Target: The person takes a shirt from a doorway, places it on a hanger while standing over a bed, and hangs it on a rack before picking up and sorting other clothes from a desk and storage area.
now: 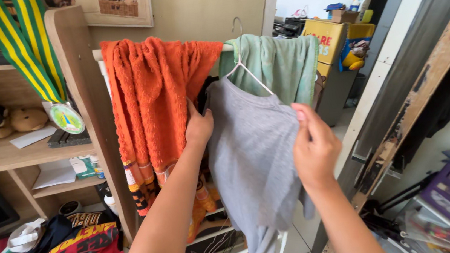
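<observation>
Both our hands grip the grey shirt [250, 157] on its hanger [250, 72]: left hand [199, 128] at its left edge, right hand [314, 151] pinching its right edge.

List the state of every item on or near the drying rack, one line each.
Grey shirt: on a white hanger, hung on the rack, held at both edges.
Orange towel: draped over the rack's top bar.
Green towel: draped over the bar, behind the shirt.
Left hand: grip closed on the shirt's left edge.
Right hand: pinching the shirt's right edge.
</observation>
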